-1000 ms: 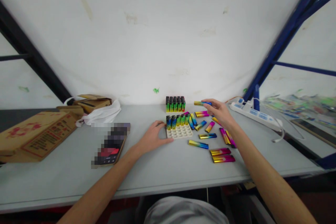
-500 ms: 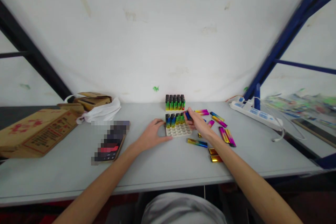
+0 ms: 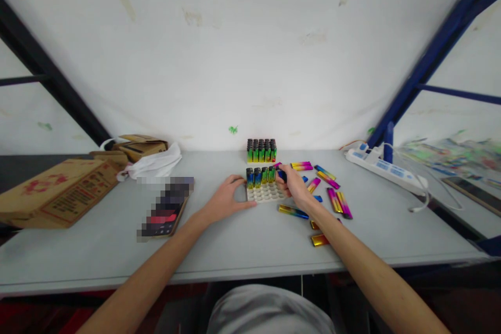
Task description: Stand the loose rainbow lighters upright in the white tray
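Observation:
A white tray with rows of round holes lies on the table. Lighters with black tops and shiny blue, green and gold bodies stand upright in its far rows. My left hand is at the tray's left end, thumb along the near corner and fingers by the left side, gripping it. My right hand is closed around a blue lighter at the tray's far right corner; its lower part is hidden by the fingers. Behind, a block of green lighters stands upright in tight rows.
Several loose lighters in gold, pink and blue lie right of the tray. A phone lies to the left, near a cardboard box and a white bag. A power strip with cables lies at the right.
My right hand has shifted slightly right and down with the blue lighter, which looks more upright at the tray's corner. My left hand stays at the tray. The view has tilted slightly.

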{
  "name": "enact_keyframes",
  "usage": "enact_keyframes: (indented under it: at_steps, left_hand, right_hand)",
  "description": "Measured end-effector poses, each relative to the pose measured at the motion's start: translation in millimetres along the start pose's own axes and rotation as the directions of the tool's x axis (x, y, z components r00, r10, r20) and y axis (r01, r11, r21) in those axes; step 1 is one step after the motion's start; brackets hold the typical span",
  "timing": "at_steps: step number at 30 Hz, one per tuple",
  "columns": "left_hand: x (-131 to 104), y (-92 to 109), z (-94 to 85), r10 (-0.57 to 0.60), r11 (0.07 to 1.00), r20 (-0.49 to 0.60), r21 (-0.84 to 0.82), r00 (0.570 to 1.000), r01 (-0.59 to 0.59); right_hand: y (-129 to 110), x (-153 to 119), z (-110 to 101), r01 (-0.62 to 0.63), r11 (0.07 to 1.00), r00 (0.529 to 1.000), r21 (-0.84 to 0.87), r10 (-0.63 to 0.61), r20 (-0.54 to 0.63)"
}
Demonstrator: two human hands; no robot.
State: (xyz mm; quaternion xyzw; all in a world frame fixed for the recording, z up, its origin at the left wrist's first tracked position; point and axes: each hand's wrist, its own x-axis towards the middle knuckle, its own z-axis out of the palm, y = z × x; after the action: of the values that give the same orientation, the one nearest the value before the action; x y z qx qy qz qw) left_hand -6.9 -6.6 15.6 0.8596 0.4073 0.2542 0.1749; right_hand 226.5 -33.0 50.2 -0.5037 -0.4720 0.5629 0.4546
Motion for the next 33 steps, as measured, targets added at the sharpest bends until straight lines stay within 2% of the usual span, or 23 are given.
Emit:
enact_keyframes:
  at_steps: [9,14,19,21,23,26,29,31,33]
  left_hand:
    - [1.1,1.7,-1.0,0.004,1.000,-0.006,-0.002,1.000,-0.004]
    - [1.8,1.6,-1.0,0.011,1.000,-0.022,-0.002,1.000,-0.011]
    - [2.0,-1.4,-0.1,0.020,1.000,-0.017,-0.004,1.000,-0.021]
    - [2.0,-1.8,0.2,0.020,1.000,-0.012,0.000,1.000,-0.020]
    - [2.1,-1.3,0.4,0.022,1.000,-0.012,0.003,1.000,-0.022]
    - [2.3,0.4,0.4,0.026,1.000,-0.014,0.001,1.000,-0.026]
    - [2.5,2.2,-0.6,0.028,1.000,-0.011,-0.003,1.000,-0.028]
    - [2.5,3.4,-1.8,0.031,0.999,-0.005,-0.007,0.999,-0.031]
    - [2.5,4.4,-2.8,0.030,1.000,-0.003,-0.009,1.000,-0.030]
  right_hand:
    - [9.5,12.0,-3.1,0.066,0.991,0.998,-0.116,-0.066,0.006]
    - [6.7,10.5,-0.1,0.120,0.973,0.990,-0.195,-0.132,-0.048]
    - [7.1,13.9,-0.3,0.128,0.972,0.989,-0.197,-0.141,-0.051]
    - [4.9,14.1,-3.9,0.117,0.975,0.992,-0.187,-0.122,-0.014]
    - [-0.5,11.1,-9.7,0.187,0.964,0.981,-0.189,-0.173,0.084]
    - [-11.5,2.1,-19.1,0.395,0.885,0.911,-0.246,-0.343,0.229]
    - [-18.9,-4.8,-23.2,0.545,0.741,0.838,-0.393,-0.472,0.273]
    - [-19.9,-5.8,-22.4,0.603,0.606,0.788,-0.520,-0.554,0.268]
    - [-18.5,-4.5,-20.1,0.596,0.486,0.761,-0.639,-0.596,0.256]
